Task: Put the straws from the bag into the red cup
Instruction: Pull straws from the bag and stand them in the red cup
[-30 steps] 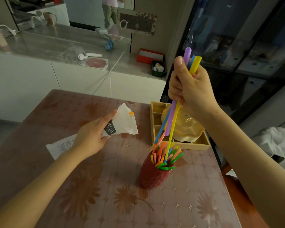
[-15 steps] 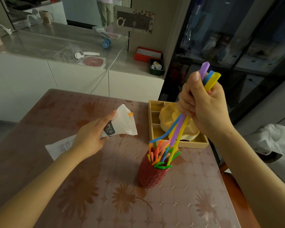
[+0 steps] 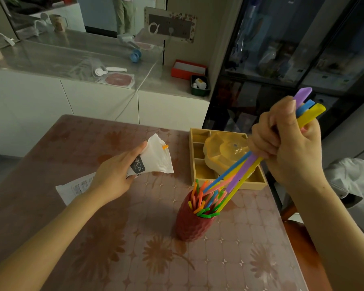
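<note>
Right hand [image 3: 290, 143] grips straws [image 3: 240, 175] over red cup [image 3: 192, 225]

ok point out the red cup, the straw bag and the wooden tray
red cup [image 3: 190, 226], head view, on its textured side wall
straw bag [image 3: 156, 159], head view, on the white flared end past the left hand's fingers
wooden tray [image 3: 200, 171], head view, on a bare left compartment

A home dining area: floral-covered table [image 3: 114, 238], white sideboard cabinets [image 3: 97, 101], wall socket panel [image 3: 170, 26], and dark glass-fronted display cabinet [image 3: 282, 49].
</note>
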`<state>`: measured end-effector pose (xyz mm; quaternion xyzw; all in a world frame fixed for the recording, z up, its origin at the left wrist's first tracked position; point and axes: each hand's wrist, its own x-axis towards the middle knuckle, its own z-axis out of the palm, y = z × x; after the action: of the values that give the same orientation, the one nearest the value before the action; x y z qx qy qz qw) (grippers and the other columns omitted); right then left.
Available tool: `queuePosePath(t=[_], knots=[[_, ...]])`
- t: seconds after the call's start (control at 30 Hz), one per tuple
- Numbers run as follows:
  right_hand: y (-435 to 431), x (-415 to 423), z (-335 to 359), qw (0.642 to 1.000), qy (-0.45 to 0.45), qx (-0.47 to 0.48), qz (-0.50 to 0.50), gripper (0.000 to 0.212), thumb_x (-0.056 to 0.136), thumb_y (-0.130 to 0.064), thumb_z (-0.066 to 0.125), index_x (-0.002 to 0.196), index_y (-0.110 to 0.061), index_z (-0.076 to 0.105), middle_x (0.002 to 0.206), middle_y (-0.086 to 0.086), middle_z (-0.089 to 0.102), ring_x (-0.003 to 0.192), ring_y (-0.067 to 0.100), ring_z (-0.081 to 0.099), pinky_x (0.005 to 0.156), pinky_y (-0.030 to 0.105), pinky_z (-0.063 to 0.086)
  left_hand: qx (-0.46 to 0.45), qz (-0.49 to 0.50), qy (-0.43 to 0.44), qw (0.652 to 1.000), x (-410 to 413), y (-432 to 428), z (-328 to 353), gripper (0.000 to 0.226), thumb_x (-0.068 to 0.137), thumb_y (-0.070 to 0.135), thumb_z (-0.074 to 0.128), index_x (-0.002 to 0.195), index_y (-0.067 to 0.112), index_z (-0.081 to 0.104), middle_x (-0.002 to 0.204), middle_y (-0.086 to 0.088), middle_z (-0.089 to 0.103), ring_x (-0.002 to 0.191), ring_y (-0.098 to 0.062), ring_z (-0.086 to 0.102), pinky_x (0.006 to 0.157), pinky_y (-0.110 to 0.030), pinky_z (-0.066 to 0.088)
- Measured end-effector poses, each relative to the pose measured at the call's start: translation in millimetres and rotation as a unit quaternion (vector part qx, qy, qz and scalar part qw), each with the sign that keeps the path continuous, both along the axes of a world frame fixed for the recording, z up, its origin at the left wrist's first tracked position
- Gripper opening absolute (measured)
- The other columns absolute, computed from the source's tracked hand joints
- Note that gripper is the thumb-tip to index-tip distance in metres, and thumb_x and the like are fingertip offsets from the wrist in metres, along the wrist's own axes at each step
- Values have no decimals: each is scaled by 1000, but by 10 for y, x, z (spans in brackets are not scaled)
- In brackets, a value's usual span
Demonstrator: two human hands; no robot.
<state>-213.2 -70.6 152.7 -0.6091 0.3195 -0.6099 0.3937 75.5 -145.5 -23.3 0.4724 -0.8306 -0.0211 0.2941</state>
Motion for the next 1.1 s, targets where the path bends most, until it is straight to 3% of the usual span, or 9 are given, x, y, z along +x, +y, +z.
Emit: queuePosePath(t=[0.2,0.43,0.63,0.87,1.0,1.1], knots=[[-114,62,-25,999,14,48,-5,41,99,-29,39,60,-18,41,47,-8,38,38,9,32,38,22,28,-6,-6,1,1000,-63,-5,39,104,60,5,83,140,31,22,108,-10,66,80,-30,65,57,-36,51],[-395,367,-156,993,62,103,-10,31,99,-24,44,72,-9,42,51,-2,36,42,10,33,40,22,31,8,-16,-6,1000,-137,4,62,106,60,1,82,140,33,19,100,-12,66,75,-30,63,56,-37,51],[-515,473,-219,992,82,92,-17,38,99,-28,46,63,-13,41,48,-8,42,40,9,38,40,22,37,9,-17,-15,1000,-141,24,60,107,58,0,82,139,31,20,96,-10,66,71,-29,62,53,-32,46],[-311,305,-311,996,60,66,6,37,99,-27,45,65,-13,41,49,-8,40,40,9,36,40,20,34,11,-12,-22,1000,-123,11,41,107,57,1,83,140,30,21,97,-9,67,71,-27,62,53,-30,45],[-89,176,-355,998,63,26,-4,37,95,-36,44,58,-28,46,48,-12,42,39,8,38,41,20,36,19,0,-29,999,-116,1,6,106,63,8,82,141,34,15,102,-6,66,76,-24,62,55,-30,44],[-43,198,-434,998,62,27,-10,39,95,-32,43,58,-19,42,47,-4,39,40,12,37,40,22,35,24,-2,-21,999,-121,-15,-3,104,66,10,80,141,37,14,101,-5,65,76,-24,61,54,-31,45]])
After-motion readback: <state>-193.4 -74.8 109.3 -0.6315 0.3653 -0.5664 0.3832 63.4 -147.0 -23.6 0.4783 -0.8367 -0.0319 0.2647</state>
